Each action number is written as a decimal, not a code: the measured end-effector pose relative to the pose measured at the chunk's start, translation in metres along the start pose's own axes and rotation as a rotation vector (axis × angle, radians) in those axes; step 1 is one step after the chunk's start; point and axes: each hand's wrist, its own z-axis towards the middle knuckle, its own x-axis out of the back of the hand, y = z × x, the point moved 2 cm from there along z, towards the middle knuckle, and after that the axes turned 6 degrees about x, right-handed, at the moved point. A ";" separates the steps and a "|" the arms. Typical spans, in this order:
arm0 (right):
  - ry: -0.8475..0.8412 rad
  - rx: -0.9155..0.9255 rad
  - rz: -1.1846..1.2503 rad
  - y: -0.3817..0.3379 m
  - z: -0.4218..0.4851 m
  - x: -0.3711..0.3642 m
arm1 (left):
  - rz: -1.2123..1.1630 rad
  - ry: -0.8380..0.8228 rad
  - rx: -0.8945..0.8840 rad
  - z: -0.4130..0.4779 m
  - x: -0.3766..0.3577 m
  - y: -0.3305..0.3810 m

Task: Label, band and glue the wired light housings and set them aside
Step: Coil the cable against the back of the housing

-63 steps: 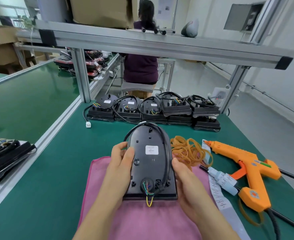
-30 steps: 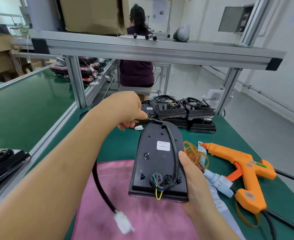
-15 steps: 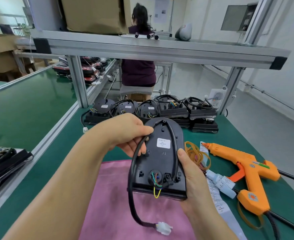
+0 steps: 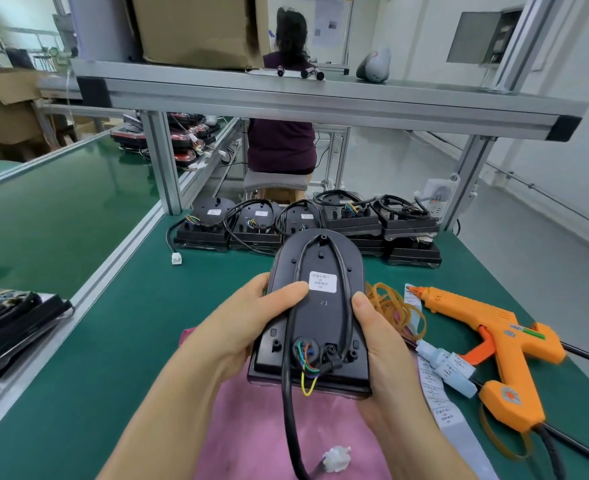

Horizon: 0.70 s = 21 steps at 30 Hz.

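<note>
- Far left, beside the green conveyor belt [image 4: 61, 209]: stack of flat black lamp units [image 4: 12, 317], blurred, number not countable.
- Along the back of the green-matted workbench [image 4: 113, 341]: row of black wired housings [image 4: 255, 223], five across; right end stacked, perhaps two or three high.
- Centre, lifted above one pink cloth [image 4: 268, 427]: one black dome-topped plastic light housing [image 4: 320, 317], back face up, one white sticker [image 4: 323, 281] on it.
- Left hand [image 4: 248, 327]: clasped round the housing's left edge, thumb laid across the back, pinning the black cable [image 4: 291, 393] just beside the sticker.
- Cable: looped round the dome top, down both sides, then hanging free to one white connector [image 4: 336, 459] over the cloth.
- Right hand [image 4: 386, 355]: wrapped round the right edge, thumb pressed on the cable's other run.
- Just right of that hand: pile of tan rubber bands [image 4: 397, 306], too tangled to count.
- Further right, on the bench: one strip of white printed labels [image 4: 438, 393], one small translucent glue bottle [image 4: 448, 367], one orange hot-glue gun [image 4: 493, 341].
</note>
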 end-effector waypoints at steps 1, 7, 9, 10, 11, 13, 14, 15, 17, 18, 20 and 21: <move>-0.004 -0.002 -0.023 0.000 0.000 0.000 | -0.056 -0.011 -0.007 0.002 0.001 -0.004; 0.080 0.099 -0.506 -0.012 -0.003 0.012 | -0.316 0.125 0.031 0.020 0.020 -0.018; 0.155 0.261 -0.554 -0.023 -0.016 0.020 | -0.368 0.179 0.079 0.025 0.032 -0.023; 0.134 0.282 -0.576 -0.026 -0.023 0.023 | -0.389 0.198 0.091 0.027 0.037 -0.026; 0.073 0.224 -0.583 -0.027 -0.030 0.024 | -0.402 0.216 0.094 0.029 0.042 -0.029; -0.141 -0.097 -0.574 -0.021 -0.047 0.019 | -0.416 0.242 0.092 0.032 0.047 -0.035; -0.262 -0.304 -0.590 -0.013 -0.058 0.014 | -0.427 0.251 0.090 0.033 0.048 -0.039; -0.353 -0.472 -0.567 -0.002 -0.069 0.009 | -0.445 0.258 0.087 0.034 0.049 -0.042; -0.324 -0.664 -0.346 0.020 -0.083 0.003 | -0.489 0.269 0.084 0.033 0.049 -0.046; -0.220 -0.721 -0.164 0.030 -0.087 0.002 | -0.506 0.272 0.085 0.032 0.048 -0.048; 0.003 -0.721 0.120 0.045 -0.090 0.000 | -0.526 0.272 0.085 0.030 0.049 -0.050; 0.090 -0.684 0.197 0.047 -0.090 -0.002 | -0.531 0.271 0.080 0.029 0.050 -0.052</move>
